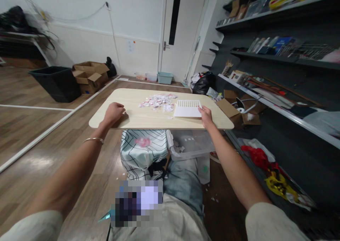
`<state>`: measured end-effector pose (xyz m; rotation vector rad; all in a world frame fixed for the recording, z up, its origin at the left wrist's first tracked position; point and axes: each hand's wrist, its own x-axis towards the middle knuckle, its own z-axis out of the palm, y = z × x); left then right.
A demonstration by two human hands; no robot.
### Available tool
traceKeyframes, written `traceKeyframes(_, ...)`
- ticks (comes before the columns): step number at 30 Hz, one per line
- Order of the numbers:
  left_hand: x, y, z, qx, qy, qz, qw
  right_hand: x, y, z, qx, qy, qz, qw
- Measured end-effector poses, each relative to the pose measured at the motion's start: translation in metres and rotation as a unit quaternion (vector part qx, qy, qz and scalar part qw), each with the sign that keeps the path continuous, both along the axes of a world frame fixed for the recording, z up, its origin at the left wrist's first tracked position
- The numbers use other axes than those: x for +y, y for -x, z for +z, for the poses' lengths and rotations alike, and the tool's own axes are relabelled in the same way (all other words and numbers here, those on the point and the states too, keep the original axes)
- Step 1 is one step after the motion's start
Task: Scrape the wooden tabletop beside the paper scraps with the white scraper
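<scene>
Bright wall (132, 7), dim shelving (265, 30); glare on floor (39, 161); soft shadow beside left hand (114, 112); edges stretched; pixelated block (136, 202) lower centre.

Left hand (114, 113) curled, palm hidden. Right hand (206, 117) covers near right corner of tray (188, 111). Scraps (158, 102) too small to tell singly. Far part of bin (192, 144) hidden under table (138, 118). Pixel blocks (138, 202) mask patch near lap (183, 184). Sleeves (271, 223) cut off below.

Between your left hand (114, 112) and the tray (188, 110), the table's (143, 120) near strip gave you a passage in front of the scraps (159, 102). The scraps blocked the middle, with the tray, in your right hand (206, 116), just beside them. Below the near edge, 2 obstacles crowded you: a draped cloth (148, 152) and a clear box (195, 145).
</scene>
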<state>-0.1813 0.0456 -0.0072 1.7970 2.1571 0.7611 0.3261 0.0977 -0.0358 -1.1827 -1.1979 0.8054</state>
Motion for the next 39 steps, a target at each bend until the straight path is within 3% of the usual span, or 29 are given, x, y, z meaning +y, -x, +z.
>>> traceKeyframes(4, 0.001, -0.012, 0.001, 0.123, 0.011, 0.016, 0.992, -0.002, 0.002, 0.0, -0.022, -0.006, 0.032, 0.999)
traceKeyframes(7, 0.0, -0.015, 0.002, 0.146, 0.016, 0.013, 0.989, -0.002, 0.003, 0.0, -0.039, -0.006, 0.035, 0.999)
traceKeyframes(14, -0.002, -0.013, 0.005, 0.147, 0.019, 0.009, 0.989, -0.005, 0.003, 0.005, -0.037, -0.018, -0.002, 0.999)
traceKeyframes(23, -0.001, -0.013, 0.004, 0.131, 0.008, 0.014, 0.991, -0.009, 0.009, 0.008, -0.035, -0.004, 0.037, 0.999)
traceKeyframes(35, -0.002, -0.014, 0.004, 0.142, 0.007, 0.011, 0.99, -0.002, 0.005, 0.004, -0.047, -0.027, -0.003, 0.999)
traceKeyframes(39, -0.002, -0.014, 0.004, 0.145, 0.008, 0.008, 0.989, -0.004, 0.004, 0.004, -0.046, -0.009, 0.025, 0.999)
